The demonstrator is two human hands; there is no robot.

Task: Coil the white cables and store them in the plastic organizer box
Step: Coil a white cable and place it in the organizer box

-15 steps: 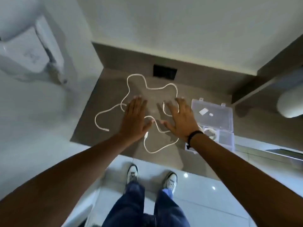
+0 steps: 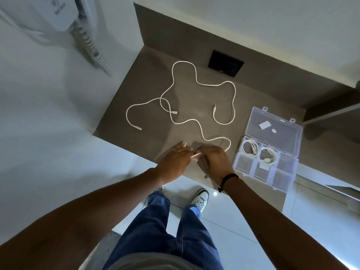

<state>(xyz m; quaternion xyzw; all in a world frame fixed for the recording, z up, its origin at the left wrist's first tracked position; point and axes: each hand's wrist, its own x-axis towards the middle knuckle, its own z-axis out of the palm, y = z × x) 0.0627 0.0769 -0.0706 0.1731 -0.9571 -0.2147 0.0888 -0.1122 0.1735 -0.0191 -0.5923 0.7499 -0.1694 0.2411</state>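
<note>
Two loose white cables lie tangled on the grey-brown counter [image 2: 148, 75]. The far cable [image 2: 196, 79] winds toward the back. The near cable [image 2: 202, 134] snakes forward to the counter's front edge. There my right hand [image 2: 216, 160] pinches the near cable's end, and the plug tip sticks out toward my left hand [image 2: 173, 162]. My left hand has its fingers stretched beside that tip. The clear plastic organizer box [image 2: 292, 172] stands at the right with its lid [image 2: 276, 133] open. It holds two coiled white cables [image 2: 250, 148], each in its own back compartment.
A black socket panel [image 2: 226, 63] is set into the counter's back. A white wall unit with a coiled cord [image 2: 85, 38] hangs at the left. A wall bounds the counter's left side. Below the front edge are the tiled floor and my shoes [image 2: 200, 198].
Both hands lay flat on the cables mid-counter. They have pulled back to the front edge, and my right hand has picked up the near cable's end.
</note>
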